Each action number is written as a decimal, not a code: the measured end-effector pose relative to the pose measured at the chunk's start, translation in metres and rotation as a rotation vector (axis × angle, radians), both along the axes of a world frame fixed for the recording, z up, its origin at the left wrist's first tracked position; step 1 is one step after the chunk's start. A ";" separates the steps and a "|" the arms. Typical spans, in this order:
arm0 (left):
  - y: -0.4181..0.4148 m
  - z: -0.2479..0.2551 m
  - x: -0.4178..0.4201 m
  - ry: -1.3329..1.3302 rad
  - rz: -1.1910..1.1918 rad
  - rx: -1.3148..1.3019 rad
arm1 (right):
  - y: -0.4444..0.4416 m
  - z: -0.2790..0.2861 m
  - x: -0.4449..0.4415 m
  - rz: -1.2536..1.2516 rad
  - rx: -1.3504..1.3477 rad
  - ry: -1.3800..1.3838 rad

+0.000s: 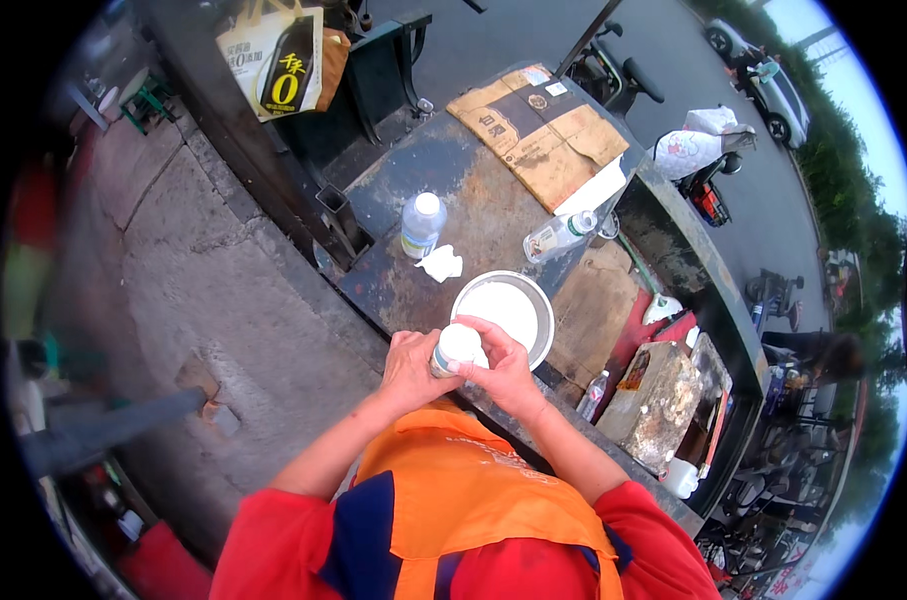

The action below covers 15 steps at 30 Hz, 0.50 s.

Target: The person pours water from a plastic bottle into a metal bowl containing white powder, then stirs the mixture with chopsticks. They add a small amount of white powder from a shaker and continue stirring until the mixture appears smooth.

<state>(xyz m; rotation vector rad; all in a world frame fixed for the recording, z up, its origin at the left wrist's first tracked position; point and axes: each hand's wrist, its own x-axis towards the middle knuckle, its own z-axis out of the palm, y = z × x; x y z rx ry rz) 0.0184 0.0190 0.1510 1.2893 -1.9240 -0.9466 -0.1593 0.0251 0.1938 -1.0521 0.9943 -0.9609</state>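
A small white-topped container [455, 349] with a printed label is between my two hands, over the front edge of a worn metal tabletop. My left hand [408, 369] wraps its side. The fingers and thumb of my right hand [509, 369] are around its top and right side, and a bit of white shows under them. Just beyond my hands stands a round metal bowl [548, 330] with smooth white contents [502, 304]. Behind it are a white-capped plastic bottle [423, 225], a crumpled white tissue [440, 263] and a clear bottle lying tilted [557, 237].
Flattened cardboard [532, 135] covers the table's far end. To the right, a recessed tray holds a crusted block-like box [648, 405], a small bottle [593, 395] and a white jug [680, 478]. A post socket [341, 221] rises at the left edge; a printed bag [273, 64] hangs beyond.
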 end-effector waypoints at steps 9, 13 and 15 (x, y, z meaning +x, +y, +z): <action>-0.007 0.020 0.007 0.077 -0.050 -0.092 | 0.011 0.032 0.011 -0.044 -0.099 0.052; -0.005 0.022 -0.005 0.189 -0.081 0.018 | 0.013 0.046 0.009 -0.084 -0.168 0.114; -0.008 0.029 -0.011 0.287 -0.161 0.113 | 0.014 0.056 0.004 -0.107 -0.162 0.109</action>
